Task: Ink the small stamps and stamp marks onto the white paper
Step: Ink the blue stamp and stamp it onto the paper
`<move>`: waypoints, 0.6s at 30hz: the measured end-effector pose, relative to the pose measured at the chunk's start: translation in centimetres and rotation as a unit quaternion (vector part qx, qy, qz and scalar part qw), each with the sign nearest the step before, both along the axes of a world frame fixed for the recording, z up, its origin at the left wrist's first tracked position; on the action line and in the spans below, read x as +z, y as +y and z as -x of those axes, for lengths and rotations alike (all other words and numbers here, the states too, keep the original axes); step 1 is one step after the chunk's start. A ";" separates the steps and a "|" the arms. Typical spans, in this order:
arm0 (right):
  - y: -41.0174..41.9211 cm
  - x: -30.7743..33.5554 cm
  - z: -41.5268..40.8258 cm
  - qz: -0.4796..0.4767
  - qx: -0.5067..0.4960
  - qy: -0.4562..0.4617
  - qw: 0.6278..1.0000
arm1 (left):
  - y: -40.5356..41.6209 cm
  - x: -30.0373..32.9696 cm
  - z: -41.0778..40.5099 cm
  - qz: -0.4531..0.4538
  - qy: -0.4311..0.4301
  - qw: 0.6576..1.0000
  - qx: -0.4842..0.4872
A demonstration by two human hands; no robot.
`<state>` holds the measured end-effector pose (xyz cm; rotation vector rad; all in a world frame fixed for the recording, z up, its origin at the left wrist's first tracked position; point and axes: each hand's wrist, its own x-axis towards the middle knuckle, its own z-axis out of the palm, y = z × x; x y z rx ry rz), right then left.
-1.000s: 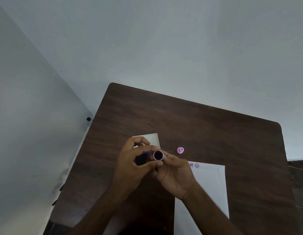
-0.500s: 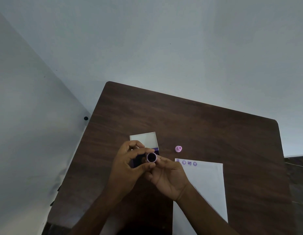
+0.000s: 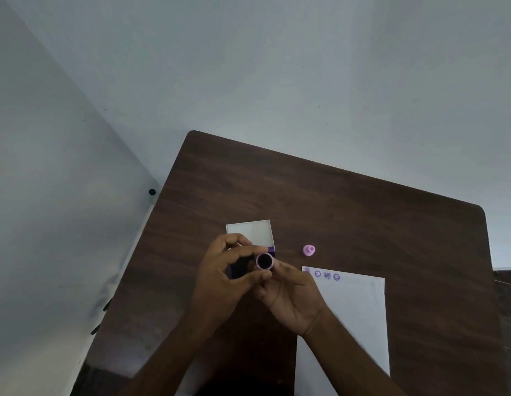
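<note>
My right hand (image 3: pixel 291 295) pinches a small pink stamp (image 3: pixel 265 261), its dark inked face turned up toward me. Beside it my left hand (image 3: pixel 223 275) curls its fingers round a dark purple ink pad (image 3: pixel 240 268), mostly hidden by the fingers. Both hands meet above the brown table (image 3: pixel 363 218). To the right lies the white paper (image 3: pixel 354 315) with several purple stamp marks (image 3: pixel 323 274) along its far edge. A second pink stamp (image 3: pixel 308 250) stands alone on the table beyond the paper.
A white open box lid (image 3: pixel 250 232) lies just beyond my left hand, with a purple corner (image 3: pixel 271 249) showing next to it. The table stands in a corner, with pale walls behind it and to its left.
Both hands and the held stamp have drifted slightly left, uncovering more of the row of purple marks on the paper. The stamp's inked face stays turned up.
</note>
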<state>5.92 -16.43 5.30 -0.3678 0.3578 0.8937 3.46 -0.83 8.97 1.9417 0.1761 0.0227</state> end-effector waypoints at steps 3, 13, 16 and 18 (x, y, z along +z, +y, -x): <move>-0.8 -1.3 -0.5 0.047 0.008 -0.017 0.999 | 0.7 -1.9 0.4 -0.012 0.048 0.999 -0.019; 0.0 -5.9 -1.4 0.681 0.220 -0.341 0.609 | 1.8 -11.6 2.2 -0.304 0.132 0.939 -0.091; 1.0 -7.2 -1.6 0.695 0.281 -0.378 0.543 | 1.5 -12.1 1.6 -0.342 0.113 0.928 -0.096; 1.5 -7.7 -1.7 0.699 0.298 -0.382 0.526 | 1.3 -12.0 1.1 -0.359 0.112 0.921 -0.101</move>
